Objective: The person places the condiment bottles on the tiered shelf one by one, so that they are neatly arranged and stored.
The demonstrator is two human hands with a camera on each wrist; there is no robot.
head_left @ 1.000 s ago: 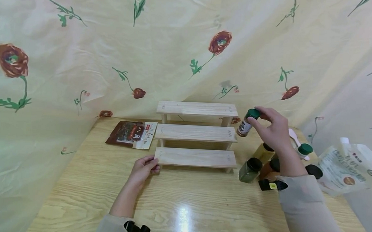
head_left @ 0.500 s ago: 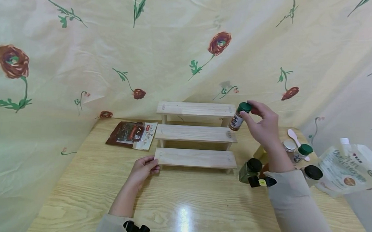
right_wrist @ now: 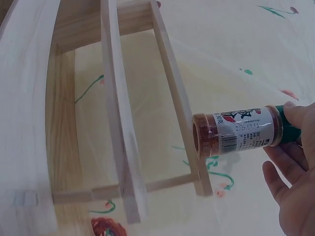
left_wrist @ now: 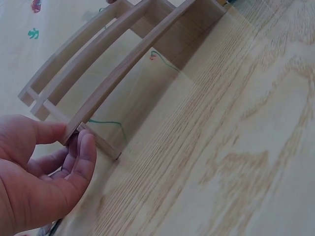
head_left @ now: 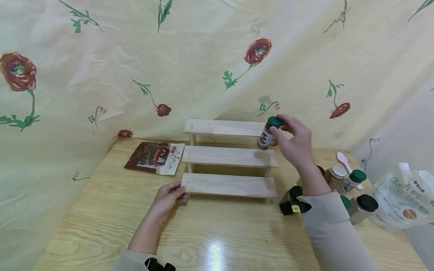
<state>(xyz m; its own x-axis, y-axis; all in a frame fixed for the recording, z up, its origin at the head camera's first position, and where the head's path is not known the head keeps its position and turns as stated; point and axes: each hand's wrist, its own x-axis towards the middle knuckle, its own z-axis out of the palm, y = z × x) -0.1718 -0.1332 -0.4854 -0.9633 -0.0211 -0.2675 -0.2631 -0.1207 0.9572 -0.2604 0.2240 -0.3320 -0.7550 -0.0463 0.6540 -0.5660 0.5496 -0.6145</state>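
A three-step wooden rack [head_left: 230,156] stands on the table near the back cloth. My left hand [head_left: 168,198] pinches the left end of its lowest step, thumb on top and fingers beneath, as the left wrist view shows. My right hand [head_left: 295,145] holds a small spice jar [head_left: 265,137] by its green cap, between thumb and fingers. In the head view the jar hangs slightly tilted over the right part of the rack, in front of the top step. In the right wrist view the jar [right_wrist: 236,130] has a white label and reddish-brown contents, its base near the step's edge.
A brown-and-white seasoning packet [head_left: 154,158] lies left of the rack. To the right are several jars, among them a green-capped jar [head_left: 352,182] and a black-lidded jar [head_left: 363,207]. A white spoon [head_left: 343,159] and a white spouted pouch [head_left: 407,200] lie there too.
My right hand has moved left and slightly up with the spice jar, from beside the rack to over its right part. My left hand has stayed on the lowest step.
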